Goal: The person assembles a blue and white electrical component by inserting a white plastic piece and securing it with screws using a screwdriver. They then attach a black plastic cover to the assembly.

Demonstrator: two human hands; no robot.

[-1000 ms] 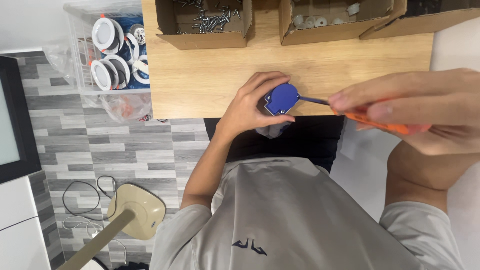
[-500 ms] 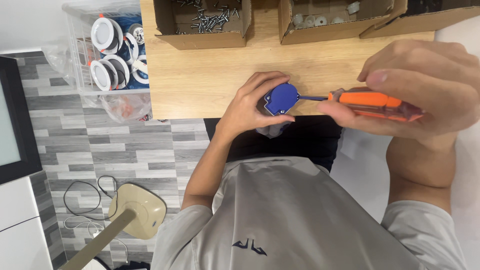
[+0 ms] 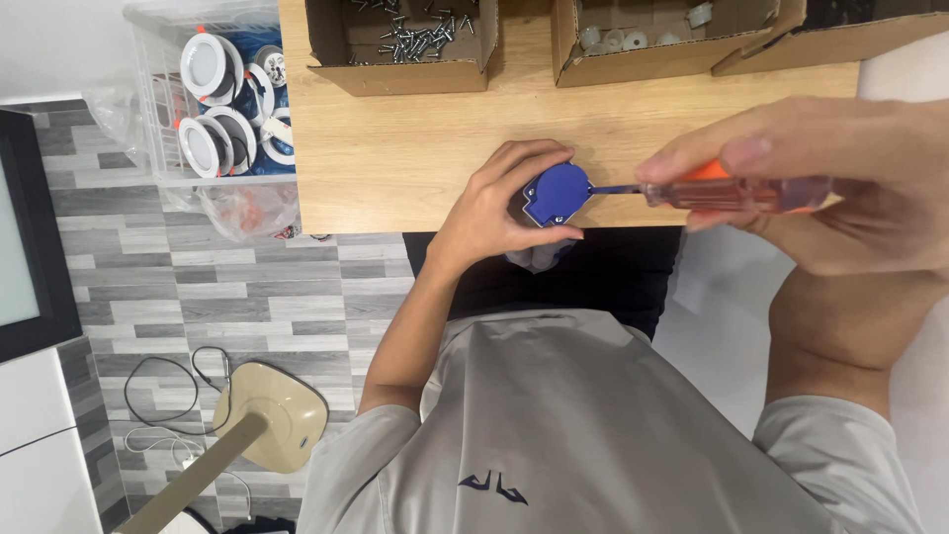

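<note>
Wooden table (image 3: 395, 148) over grey tiled floor (image 3: 247, 287), beside white wall (image 3: 59, 40).

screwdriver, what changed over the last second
The right hand has shifted along the screwdriver: first low with the orange handle poking out below the fingers, now wrapped over the handle from above. The tip stays at the blue part, which the left hand still holds at the table edge.

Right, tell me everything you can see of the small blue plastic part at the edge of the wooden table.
The small blue plastic part is a rounded, matte cap with a squarish corner, seated on a grey body that barely shows. The left hand grips it around its sides at the near edge of the wooden table. The orange-handled screwdriver, held by the right hand, meets its right side.
</note>
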